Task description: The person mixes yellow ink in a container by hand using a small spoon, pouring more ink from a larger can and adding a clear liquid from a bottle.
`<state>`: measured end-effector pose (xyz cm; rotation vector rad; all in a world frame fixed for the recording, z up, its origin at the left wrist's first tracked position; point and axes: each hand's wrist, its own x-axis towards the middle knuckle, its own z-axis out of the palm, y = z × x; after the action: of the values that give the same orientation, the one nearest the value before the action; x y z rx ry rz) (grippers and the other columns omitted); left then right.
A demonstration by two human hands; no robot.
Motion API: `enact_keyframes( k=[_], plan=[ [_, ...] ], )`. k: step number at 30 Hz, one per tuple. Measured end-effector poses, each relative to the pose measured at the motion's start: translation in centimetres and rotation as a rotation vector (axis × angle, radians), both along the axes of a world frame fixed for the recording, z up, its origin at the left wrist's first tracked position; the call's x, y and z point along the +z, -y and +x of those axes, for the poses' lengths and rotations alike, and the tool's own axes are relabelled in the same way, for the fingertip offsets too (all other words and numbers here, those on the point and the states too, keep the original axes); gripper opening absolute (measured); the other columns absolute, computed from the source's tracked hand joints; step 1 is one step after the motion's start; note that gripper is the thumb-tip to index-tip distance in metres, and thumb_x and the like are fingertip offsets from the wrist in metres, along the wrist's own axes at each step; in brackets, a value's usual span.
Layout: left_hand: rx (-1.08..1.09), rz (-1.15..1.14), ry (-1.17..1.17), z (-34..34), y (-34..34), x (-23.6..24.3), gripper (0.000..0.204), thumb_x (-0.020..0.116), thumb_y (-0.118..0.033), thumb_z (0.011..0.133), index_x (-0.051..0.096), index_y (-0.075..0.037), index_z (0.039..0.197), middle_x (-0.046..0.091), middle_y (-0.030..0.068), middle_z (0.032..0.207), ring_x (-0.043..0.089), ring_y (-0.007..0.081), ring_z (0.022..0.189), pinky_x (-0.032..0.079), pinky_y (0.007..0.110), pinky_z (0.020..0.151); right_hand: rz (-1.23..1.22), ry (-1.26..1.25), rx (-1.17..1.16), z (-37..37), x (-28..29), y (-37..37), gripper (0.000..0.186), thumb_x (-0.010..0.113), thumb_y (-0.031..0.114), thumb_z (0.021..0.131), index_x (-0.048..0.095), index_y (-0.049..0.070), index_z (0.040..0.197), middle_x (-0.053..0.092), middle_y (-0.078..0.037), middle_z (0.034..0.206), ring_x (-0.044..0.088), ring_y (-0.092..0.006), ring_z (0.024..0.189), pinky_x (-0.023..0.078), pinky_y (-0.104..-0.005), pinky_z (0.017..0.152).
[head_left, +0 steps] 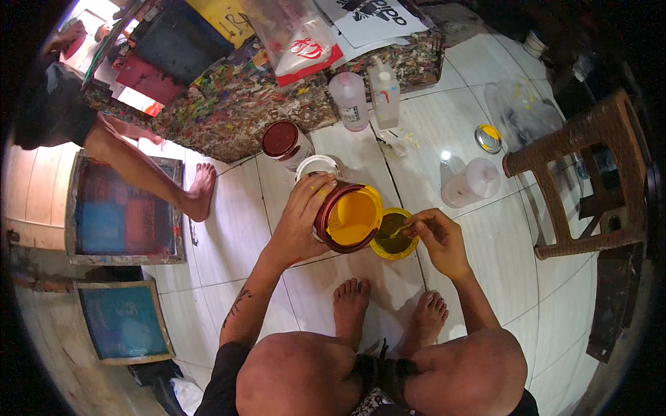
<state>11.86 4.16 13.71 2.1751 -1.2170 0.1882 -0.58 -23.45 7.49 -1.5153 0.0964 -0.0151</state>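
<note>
My left hand [305,204] is wrapped round a dark red paint can [322,220], its mouth tilted toward me and thick yellow paint [354,216] showing inside. Beside the can, at its lower right, a small tub with a yellow-smeared rim [393,256] stands on the tiles. A thin yellow-coated stirrer [398,229], perhaps a spoon, is pinched in my right hand [442,243] and reaches over that tub. Just beyond my left hand are a white container [318,163] and a second can with a dark red lid [283,139].
Two plastic bottles, one pinkish [349,101] and one clear [386,99], stand near a paint-speckled block [243,104]. Another bottle [472,182] lies right of me, near a yellow-smeared lid [488,139] and brown stool [555,201]. Framed screens [125,208] and another person's leg [149,163] are left.
</note>
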Motion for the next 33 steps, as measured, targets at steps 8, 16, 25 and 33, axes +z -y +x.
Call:
enact_keyframes(
  k=[8, 16, 25, 33],
  plan=[
    [0.004, 0.081, -0.049, -0.1, 1.3, 1.1, 0.101, 0.09, -0.021, 0.052, 0.043, -0.002, 0.14, 0.048, 0.0189, 0.14, 0.046, 0.04, 0.13, 0.036, 0.049, 0.112, -0.13, -0.01, 0.003, -1.6, 0.0, 0.5, 0.013, 0.069, 0.001, 0.091, 0.065, -0.002, 0.102, 0.069, -0.009, 0.1, 0.067, -0.0136, 0.093, 0.054, -0.029, 0.084],
    [0.015, 0.005, -0.296, -0.5, 1.1, 0.4, 0.103, 0.092, -0.026, 0.053, 0.044, -0.001, 0.14, 0.048, 0.0205, 0.141, 0.047, 0.0389, 0.13, 0.038, 0.045, 0.111, -0.27, 0.066, -0.053, -1.9, 1.4, 0.6, 0.02, 0.072, 0.008, 0.088, 0.071, 0.001, 0.107, 0.071, -0.014, 0.103, 0.071, -0.0218, 0.093, 0.056, -0.0311, 0.084],
    [0.034, -0.026, -0.129, -0.9, 0.8, -0.2, 0.1, 0.094, -0.03, 0.055, 0.046, -0.003, 0.138, 0.051, 0.0174, 0.138, 0.048, 0.0356, 0.13, 0.036, 0.043, 0.112, -0.501, 0.119, 0.029, -2.4, 3.0, 0.6, 0.024, 0.065, 0.01, 0.093, 0.07, 0.005, 0.116, 0.068, -0.017, 0.11, 0.068, -0.0282, 0.099, 0.054, -0.035, 0.086],
    [0.038, 0.058, -0.188, -0.3, 1.9, 1.3, 0.1, 0.09, -0.021, 0.05, 0.046, -0.002, 0.138, 0.048, 0.0202, 0.138, 0.047, 0.0395, 0.129, 0.038, 0.048, 0.11, -0.422, 0.168, -0.129, -3.4, 3.2, 1.3, 0.018, 0.063, 0.003, 0.093, 0.071, -0.001, 0.108, 0.07, -0.014, 0.1, 0.068, -0.0203, 0.088, 0.054, -0.0307, 0.079]
  ],
)
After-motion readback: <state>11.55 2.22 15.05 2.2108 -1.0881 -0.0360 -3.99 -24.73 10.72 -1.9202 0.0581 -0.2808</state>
